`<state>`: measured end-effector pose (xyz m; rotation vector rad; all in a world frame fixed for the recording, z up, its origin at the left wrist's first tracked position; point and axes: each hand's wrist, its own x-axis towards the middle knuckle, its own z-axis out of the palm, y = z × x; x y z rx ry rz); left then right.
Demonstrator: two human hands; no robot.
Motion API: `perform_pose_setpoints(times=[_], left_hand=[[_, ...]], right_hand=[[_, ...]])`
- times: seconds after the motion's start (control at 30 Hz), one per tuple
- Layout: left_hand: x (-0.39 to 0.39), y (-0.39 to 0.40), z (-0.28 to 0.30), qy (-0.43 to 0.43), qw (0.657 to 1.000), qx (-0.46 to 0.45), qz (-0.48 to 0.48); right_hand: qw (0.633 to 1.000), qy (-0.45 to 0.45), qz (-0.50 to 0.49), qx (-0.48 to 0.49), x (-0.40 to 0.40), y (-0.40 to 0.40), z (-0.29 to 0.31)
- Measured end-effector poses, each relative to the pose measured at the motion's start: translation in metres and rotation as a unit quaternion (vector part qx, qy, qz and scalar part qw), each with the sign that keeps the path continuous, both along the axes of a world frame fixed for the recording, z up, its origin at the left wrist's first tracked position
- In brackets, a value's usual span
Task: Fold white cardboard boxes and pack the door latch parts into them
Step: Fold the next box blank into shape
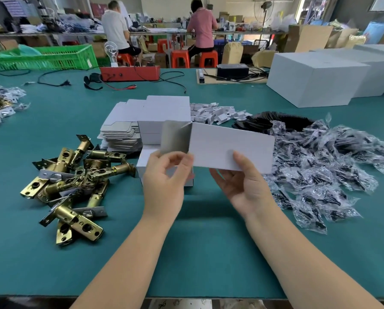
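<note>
Both hands [205, 175] gripping cardboard box blank [229, 148]

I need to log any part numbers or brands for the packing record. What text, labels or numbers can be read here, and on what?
None can be read.
Cardboard blank held by both hands: plain, no print.
Stack of flat blanks: plain white and grey.
Brass door latches: no legible stamp.
Clear screw bags: contents blurred, no label seen.
Red tester box: any markings too small to read.
</note>
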<state>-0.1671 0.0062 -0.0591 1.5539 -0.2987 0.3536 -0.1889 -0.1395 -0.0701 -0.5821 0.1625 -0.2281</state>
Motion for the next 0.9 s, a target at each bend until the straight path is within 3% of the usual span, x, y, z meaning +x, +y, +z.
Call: perform_pose_setpoints(times=[0.13, 0.2, 0.37, 0.53, 0.67, 0.8, 0.9], left_hand=[[-0.002, -0.002, 0.000, 0.036, 0.998, 0.031, -0.044], [0.000, 0.000, 0.001, 0.037, 0.998, 0.049, 0.003], [0.003, 0.004, -0.003, -0.067, 0.974, 0.146, 0.159], [0.003, 0.005, -0.004, -0.065, 0.966, 0.232, 0.095], [0.003, 0.010, -0.001, -0.079, 0.980, 0.176, 0.042], [0.000, 0.011, -0.001, -0.103, 0.991, 0.072, 0.054], [-0.001, 0.008, -0.003, -0.114, 0.991, 0.063, 0.020]], right_hand=[[0.999, 0.029, -0.018, 0.012, -0.001, -0.004, 0.002], [0.999, 0.036, -0.018, -0.018, -0.002, -0.004, 0.002], [0.996, 0.035, -0.006, -0.083, -0.003, 0.000, 0.002], [0.996, 0.030, -0.005, -0.087, -0.007, -0.002, 0.003], [0.994, 0.036, -0.001, -0.104, -0.009, -0.001, 0.004], [0.993, 0.054, -0.001, -0.107, -0.008, -0.002, 0.005], [0.991, 0.063, -0.006, -0.120, -0.007, -0.002, 0.002]])
